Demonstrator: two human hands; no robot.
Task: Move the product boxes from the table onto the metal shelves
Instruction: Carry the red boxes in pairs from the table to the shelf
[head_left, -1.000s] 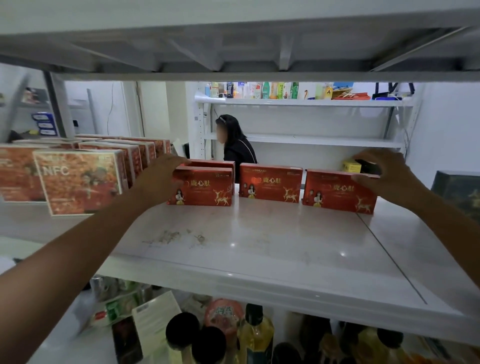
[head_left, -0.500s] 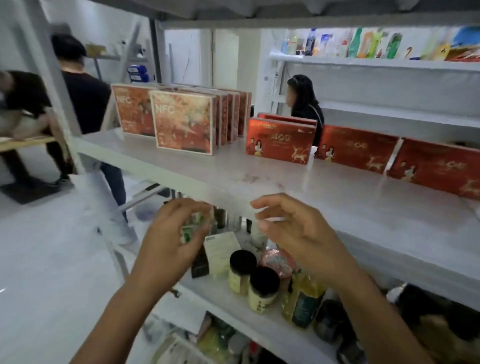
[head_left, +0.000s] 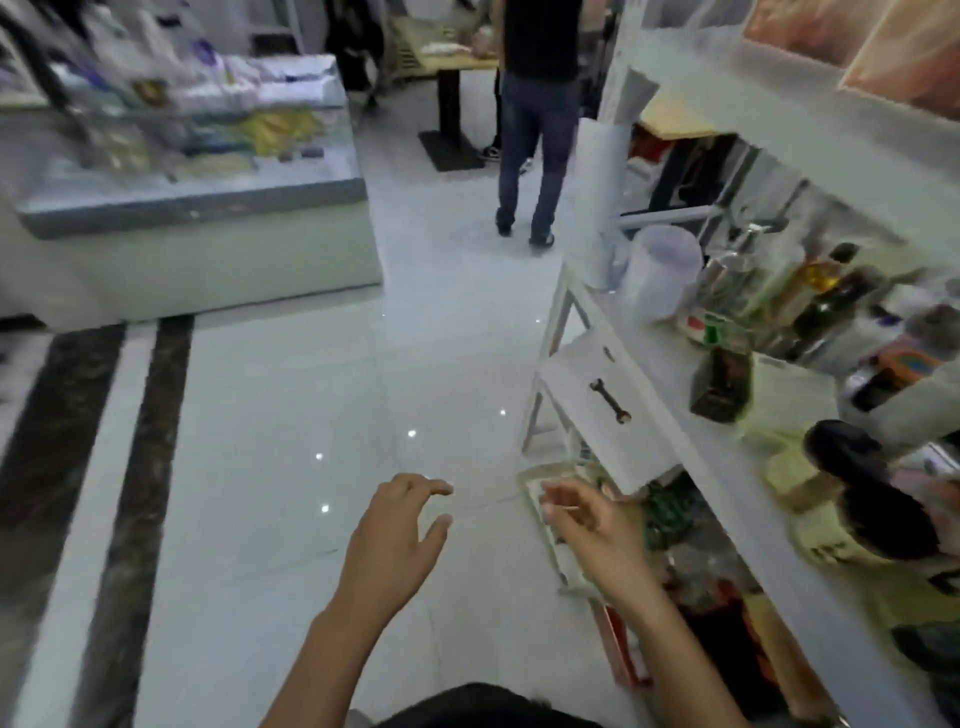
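My left hand (head_left: 397, 540) hangs over the white floor with its fingers spread and nothing in it. My right hand (head_left: 592, 525) is beside it, open and empty, close to the front edge of the metal shelves (head_left: 691, 457) on the right. Orange product boxes (head_left: 904, 52) stand on the upper shelf at the top right, only partly in view. The red boxes are out of frame. A table (head_left: 197, 202) piled with blurred packages stands at the upper left.
Bottles, jars and a clear plastic jug (head_left: 660, 270) crowd the middle shelf. A wrench (head_left: 610, 400) lies on a white board at the shelf's end. A person in jeans (head_left: 535, 119) stands ahead by a small wooden table (head_left: 447, 57). Tiled floor lies between.
My view has swung left and down, away from the shelf toward the floor and table. Both hands let go of the red boxes, drew back off the shelf and dropped low, empty.
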